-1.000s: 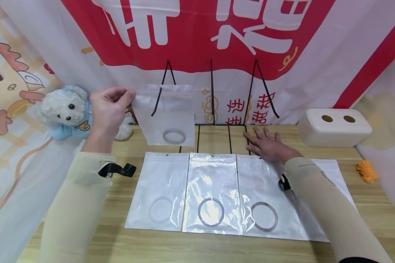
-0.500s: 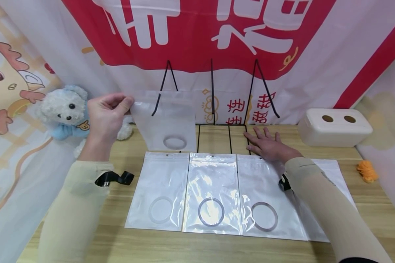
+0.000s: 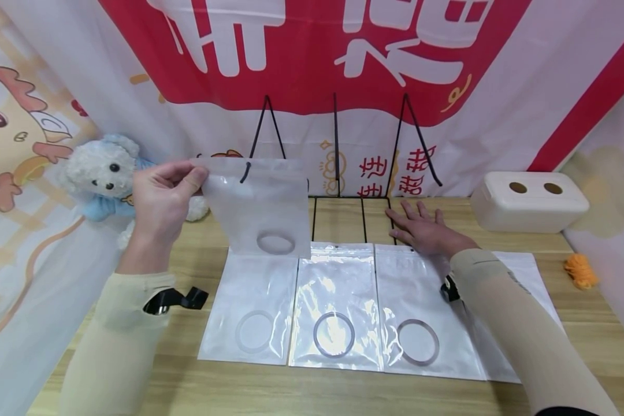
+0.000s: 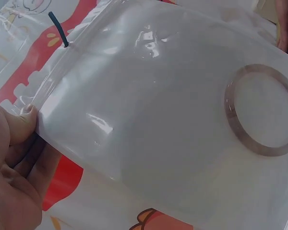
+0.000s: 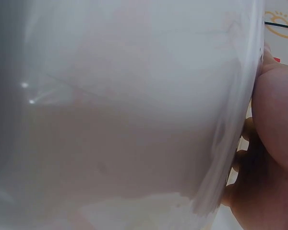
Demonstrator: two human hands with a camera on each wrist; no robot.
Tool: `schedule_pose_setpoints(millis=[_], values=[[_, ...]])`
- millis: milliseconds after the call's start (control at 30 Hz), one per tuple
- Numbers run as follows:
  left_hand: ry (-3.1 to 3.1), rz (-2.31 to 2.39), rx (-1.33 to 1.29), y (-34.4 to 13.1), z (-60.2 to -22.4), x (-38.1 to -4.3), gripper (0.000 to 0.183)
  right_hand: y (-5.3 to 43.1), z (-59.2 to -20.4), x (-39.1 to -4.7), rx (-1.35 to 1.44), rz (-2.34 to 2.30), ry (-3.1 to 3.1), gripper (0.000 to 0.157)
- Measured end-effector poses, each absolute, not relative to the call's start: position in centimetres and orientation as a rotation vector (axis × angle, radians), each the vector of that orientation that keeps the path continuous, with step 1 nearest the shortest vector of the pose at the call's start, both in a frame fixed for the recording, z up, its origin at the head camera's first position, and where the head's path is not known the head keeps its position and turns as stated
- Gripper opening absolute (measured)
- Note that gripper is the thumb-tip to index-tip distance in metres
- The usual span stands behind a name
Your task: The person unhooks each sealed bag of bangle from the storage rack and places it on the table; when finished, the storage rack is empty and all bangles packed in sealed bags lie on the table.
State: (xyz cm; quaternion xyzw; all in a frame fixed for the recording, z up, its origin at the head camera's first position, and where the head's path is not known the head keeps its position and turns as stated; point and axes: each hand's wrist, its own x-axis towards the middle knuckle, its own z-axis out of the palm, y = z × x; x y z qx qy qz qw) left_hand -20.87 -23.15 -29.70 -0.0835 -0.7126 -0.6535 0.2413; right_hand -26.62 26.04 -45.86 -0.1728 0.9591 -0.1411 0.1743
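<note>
My left hand (image 3: pixel 161 199) pinches the upper left edge of a clear zip bag (image 3: pixel 239 208) between thumb and fingers. Inside its lower part lies a brownish bangle (image 4: pixel 232 105). The bag's top is at the tip of the left prong of a black wire display rack (image 3: pixel 335 138); in the left wrist view the dark prong (image 4: pixel 59 29) meets the bag near its top edge. My right hand (image 3: pixel 421 231) rests with spread fingers on the right part of the rack's base, behind the flat bags. A shiny bag surface (image 5: pixel 134 120) fills most of the right wrist view.
Bangle bags lie in a row: a left bag (image 3: pixel 262 277), a middle bag (image 3: pixel 338 277), a right bag (image 3: pixel 421 289) and another bag (image 3: pixel 520 268) partly under my right arm. A plush dog (image 3: pixel 104 173), a white box (image 3: pixel 530 202) and orange yarn (image 3: pixel 580 270) stand around.
My left hand has drawn the bag downward and toward me along the prong, so its lower edge now overlaps the top of the left flat bag. The right hand has stayed in place.
</note>
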Motion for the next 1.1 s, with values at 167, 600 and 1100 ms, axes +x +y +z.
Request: schedule_pose_setpoints(millis=[167,600,1100], values=[[-1.927,-1.796,-0.27,-23.2,-29.8,-20.1,0.006,26.1,-45.9,-26.7,-0.483,-0.393,2.715,0.07],[-1.859,-1.81,-0.343,-22.9,-29.5,-18.3,0.017,26.2,-45.8,-26.8,-0.468,-0.388,2.71,0.07],[-1.814,-1.828,-0.325,-23.4,-29.3,-16.7,0.006,26.3,-46.1,-27.0,-0.479,-0.383,2.714,0.071]])
